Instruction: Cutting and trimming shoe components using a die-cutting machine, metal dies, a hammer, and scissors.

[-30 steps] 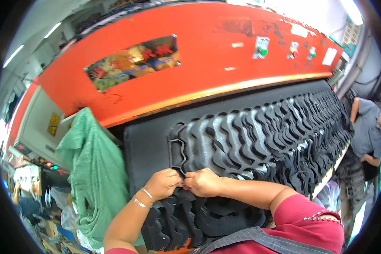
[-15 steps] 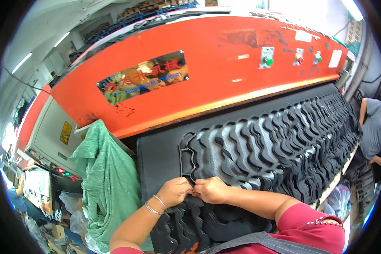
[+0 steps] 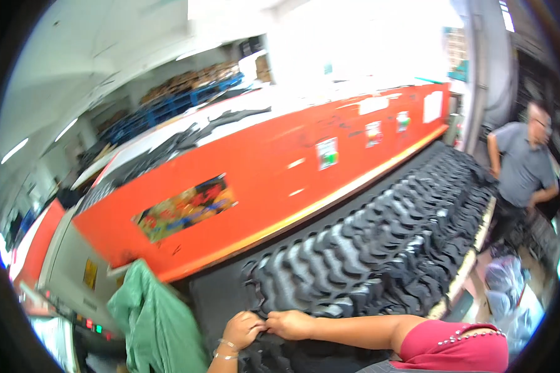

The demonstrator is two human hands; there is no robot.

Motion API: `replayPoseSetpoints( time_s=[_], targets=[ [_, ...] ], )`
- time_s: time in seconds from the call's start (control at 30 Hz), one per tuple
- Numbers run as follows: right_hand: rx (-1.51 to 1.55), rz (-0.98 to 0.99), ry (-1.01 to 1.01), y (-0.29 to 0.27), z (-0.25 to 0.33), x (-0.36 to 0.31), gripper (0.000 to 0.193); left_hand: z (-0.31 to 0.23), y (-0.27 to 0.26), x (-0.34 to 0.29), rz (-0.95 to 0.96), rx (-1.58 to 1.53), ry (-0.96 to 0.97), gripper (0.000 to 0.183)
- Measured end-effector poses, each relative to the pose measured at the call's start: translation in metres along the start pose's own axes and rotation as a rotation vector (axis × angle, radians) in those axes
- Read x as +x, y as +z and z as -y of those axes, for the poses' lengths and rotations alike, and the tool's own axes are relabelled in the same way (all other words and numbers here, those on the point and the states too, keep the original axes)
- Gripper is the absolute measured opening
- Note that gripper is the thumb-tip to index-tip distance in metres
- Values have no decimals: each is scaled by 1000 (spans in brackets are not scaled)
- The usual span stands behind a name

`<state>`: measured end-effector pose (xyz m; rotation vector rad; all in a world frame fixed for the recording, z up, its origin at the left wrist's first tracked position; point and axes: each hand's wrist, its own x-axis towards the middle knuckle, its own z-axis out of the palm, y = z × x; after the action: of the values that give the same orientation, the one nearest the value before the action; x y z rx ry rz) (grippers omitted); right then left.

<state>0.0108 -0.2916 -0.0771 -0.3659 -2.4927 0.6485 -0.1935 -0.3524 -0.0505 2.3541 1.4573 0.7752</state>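
My left hand (image 3: 242, 328), with bangles at its wrist, is closed, its fingertips bent together. Right beside it my right hand (image 3: 290, 324) is also closed, and the fingertips of both meet. A bit of dark material shows between them, but its kind is hidden and blurred. Just beyond my hands a curved metal cutting die (image 3: 251, 285) stands on the black sheet (image 3: 214, 295). To its right run long rows of wavy black cut strips (image 3: 336, 258). More black wavy pieces (image 3: 261, 357) lie below my hands.
A long orange machine beam (image 3: 267, 193) with buttons spans behind the sheet. Green sacking (image 3: 152, 317) hangs at the left by a grey control box (image 3: 84, 248). At the far right stands a person in a grey shirt (image 3: 519, 161), near plastic bags (image 3: 504, 280).
My view has tilted up and swung right, so the machine and my hands appear lower and the person at the right shows more fully. Both hands stay together near the die.
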Motion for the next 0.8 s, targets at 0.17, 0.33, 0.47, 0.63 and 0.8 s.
replayPoseSetpoints(
  time_s=[0.17, 0.33, 0.47, 0.63, 0.8],
  targets=[
    [124, 92, -50, -76, 11, -6, 34, -5, -10, -12, -57, 133, -125, 18],
    [-179, -37, 177, -240, -57, -43, 26, -35, -11, 5, -257, 258, -189, 44],
    [-439, -426, 205, -416, -108, -89, 21, -39, -5, 2, -115, 283, -327, 48],
    [-749, -703, 338, -619, -204, -157, 25, -131, -8, 43, -29, 460, -577, 53],
    [-1059, -665, 691, -776, -326, -210, 44, -254, 86, 129, -148, 286, -610, 42]
  ],
)
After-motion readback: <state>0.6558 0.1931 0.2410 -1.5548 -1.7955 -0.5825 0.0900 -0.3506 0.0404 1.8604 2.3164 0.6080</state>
